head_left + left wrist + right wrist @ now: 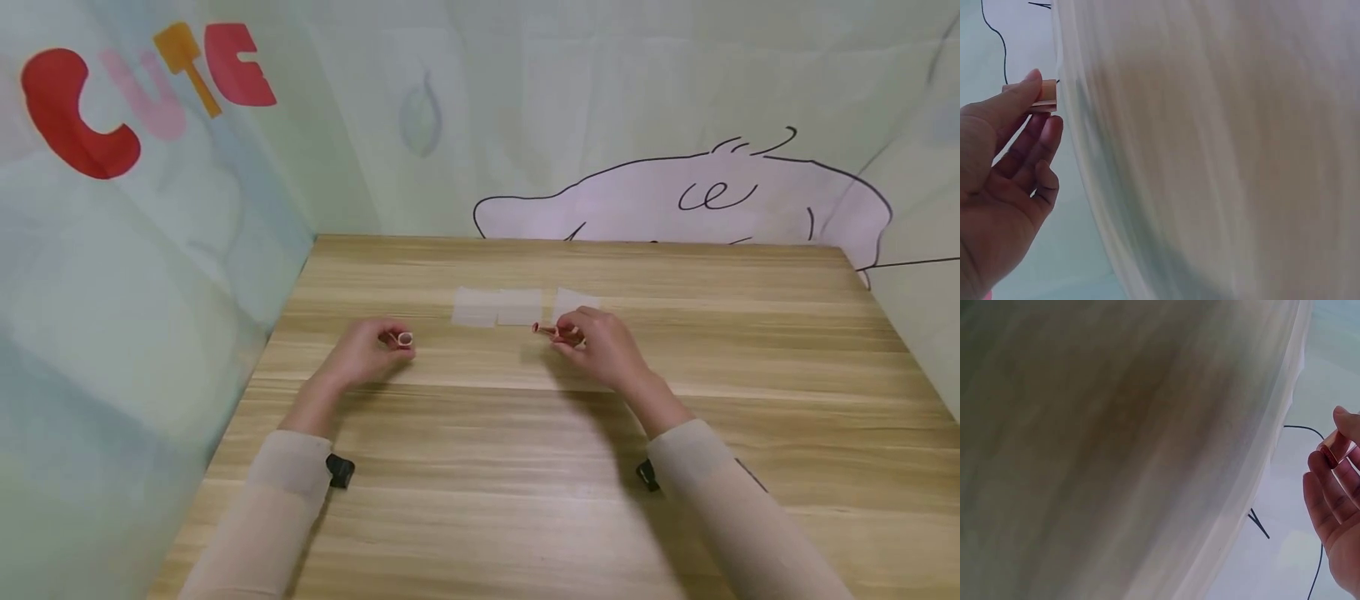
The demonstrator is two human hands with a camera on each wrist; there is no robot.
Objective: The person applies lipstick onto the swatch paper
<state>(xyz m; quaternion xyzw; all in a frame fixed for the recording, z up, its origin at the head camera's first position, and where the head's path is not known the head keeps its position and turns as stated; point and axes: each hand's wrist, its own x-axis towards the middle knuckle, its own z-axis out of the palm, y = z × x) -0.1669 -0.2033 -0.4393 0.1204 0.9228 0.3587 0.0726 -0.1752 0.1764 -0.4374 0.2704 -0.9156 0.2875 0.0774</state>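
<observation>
Between thumb and fingers, my left hand [369,354] pinches a short hollow lipstick cap [405,339], its open end facing right. In the left wrist view the cap [1048,92] is rose-gold, with the thumb over part of it. On the other side, my right hand [603,346] holds a slim lipstick [546,330] in its fingertips, the dark red end pointing left toward the cap. The right wrist view shows the lipstick [1333,452] at the frame's edge, copper-coloured and partly hidden by the fingers. A wide gap separates the two pieces, both held over the table.
Pale, nearly see-through squares [475,307] lie in a row on the wood-grain table [480,467], beyond the hands. The rightmost square [573,298] is partly covered by my right hand. A printed cloth backdrop [360,125] stands along the table's back and left edges.
</observation>
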